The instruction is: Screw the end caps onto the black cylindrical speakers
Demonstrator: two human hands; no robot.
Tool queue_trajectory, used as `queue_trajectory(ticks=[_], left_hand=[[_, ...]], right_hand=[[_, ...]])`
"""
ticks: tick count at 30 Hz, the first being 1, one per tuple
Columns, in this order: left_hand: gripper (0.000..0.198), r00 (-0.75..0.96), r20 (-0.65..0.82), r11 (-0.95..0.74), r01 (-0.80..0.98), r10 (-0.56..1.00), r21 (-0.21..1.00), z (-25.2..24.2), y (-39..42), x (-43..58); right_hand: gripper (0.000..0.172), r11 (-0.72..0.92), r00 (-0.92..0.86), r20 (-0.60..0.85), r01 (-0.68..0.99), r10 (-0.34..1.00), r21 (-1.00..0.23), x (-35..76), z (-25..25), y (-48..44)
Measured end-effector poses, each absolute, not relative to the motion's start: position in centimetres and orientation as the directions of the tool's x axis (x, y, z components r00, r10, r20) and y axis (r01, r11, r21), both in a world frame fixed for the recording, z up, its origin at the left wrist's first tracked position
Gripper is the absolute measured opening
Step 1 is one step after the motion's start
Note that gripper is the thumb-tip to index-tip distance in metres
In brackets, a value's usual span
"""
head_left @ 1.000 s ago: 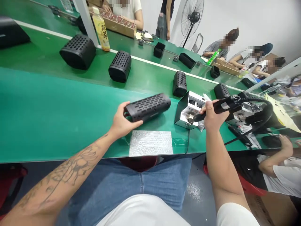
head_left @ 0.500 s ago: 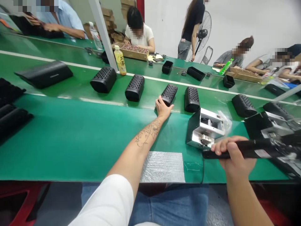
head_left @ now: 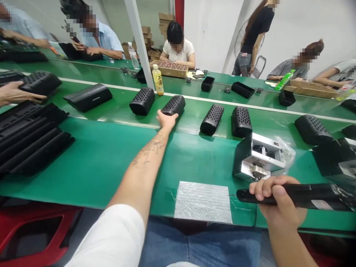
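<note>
your left hand (head_left: 167, 120) lay spread on a speaker shell (head_left: 174, 105), perhaps not gripping yet; your right hand (head_left: 275, 202) was wrapped round the screwdriver (head_left: 303, 195); the shell was not yet on the foam pad (head_left: 203, 202).

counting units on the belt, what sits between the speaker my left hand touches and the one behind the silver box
One middle speaker lies between the touched speaker at the left hand and the far speaker, seen in the head view.

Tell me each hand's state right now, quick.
Left hand: on the near end of a black speaker, grip unclear.
Right hand: closed around a black handheld tool.
</note>
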State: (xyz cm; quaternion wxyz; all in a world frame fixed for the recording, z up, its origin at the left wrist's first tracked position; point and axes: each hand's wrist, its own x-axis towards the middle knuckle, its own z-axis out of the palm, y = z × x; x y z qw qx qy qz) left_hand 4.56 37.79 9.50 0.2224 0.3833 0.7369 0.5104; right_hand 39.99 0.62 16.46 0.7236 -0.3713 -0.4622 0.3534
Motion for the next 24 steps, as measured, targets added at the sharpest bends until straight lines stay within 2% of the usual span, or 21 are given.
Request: queue_trajectory(ticks=[3, 7, 10, 13, 18, 24], left_hand=[[0.117, -0.532, 0.117, 0.090, 0.347, 0.839, 0.934, 9.2, 32.7, 1.5], [0.119, -0.165, 0.350, -0.244, 0.453, 0.922, 0.857, 7.1, 20.6, -3.0], [0.120, 0.101, 0.345, -0.353, 0.428, 0.933, 0.832, 5.7, 10.4, -3.7], [0.114, 0.283, 0.284, -0.380, 0.389, 0.916, 0.839, 4.7, 3.3, -2.0], [0.114, 0.436, 0.257, -0.425, 0.348, 0.862, 0.835, 3.5, 0.0, 0.9], [0.112, 0.487, 0.272, -0.471, 0.349, 0.830, 0.810, 2.9, 0.2, 1.3]], right_hand=[[0.016, 0.502, 0.287, 0.445, -0.168, 0.848, -0.848, 39.6, 17.7, -0.2], [0.017, 0.493, 0.164, 0.468, -0.186, 0.868, -0.850, 39.8, 20.5, -2.6], [0.016, 0.464, 0.054, 0.464, -0.220, 0.884, -0.858, 39.9, 22.5, -4.6], [0.015, 0.497, 0.044, 0.498, -0.195, 0.866, -0.846, 39.6, 23.5, -6.4], [0.018, 0.572, 0.194, 0.548, -0.102, 0.814, -0.814, 38.5, 22.7, -7.4], [0.013, 0.616, 0.077, 0.611, -0.075, 0.788, -0.784, 38.9, 20.5, -6.2]])
